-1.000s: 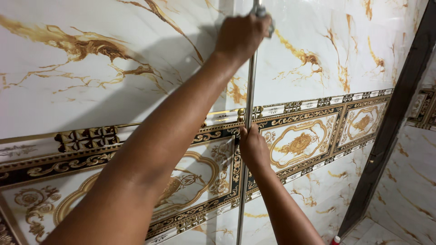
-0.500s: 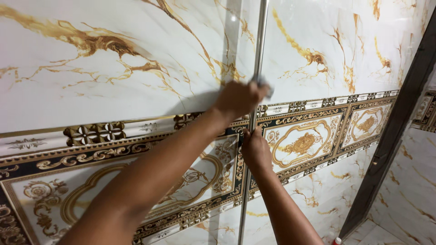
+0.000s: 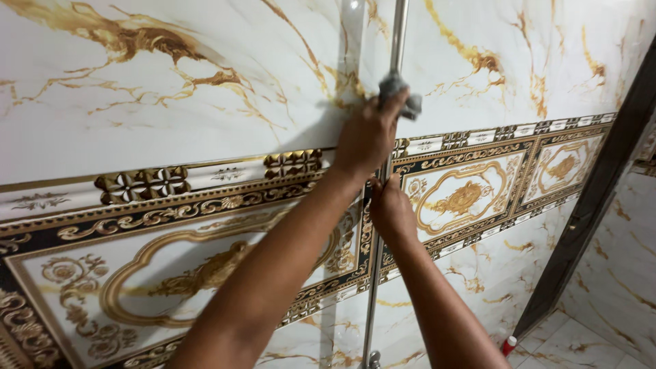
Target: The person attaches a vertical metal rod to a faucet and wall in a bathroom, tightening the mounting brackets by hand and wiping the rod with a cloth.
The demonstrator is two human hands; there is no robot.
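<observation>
A thin chrome vertical pipe runs down a glossy marble-look tiled wall. My left hand presses a small grey cloth around the pipe, just above the ornate gold and black border tiles. Directly below it, my right hand grips the same pipe at border height. The two hands are almost touching. The pipe continues down to a fitting at the bottom edge.
A dark door frame stands at the right, with more marble wall tiles and a tiled floor beyond it. A small red-capped object sits low by the frame.
My left hand slid the cloth down the pipe from near the top to just above my right hand. The right hand kept its grip in place.
</observation>
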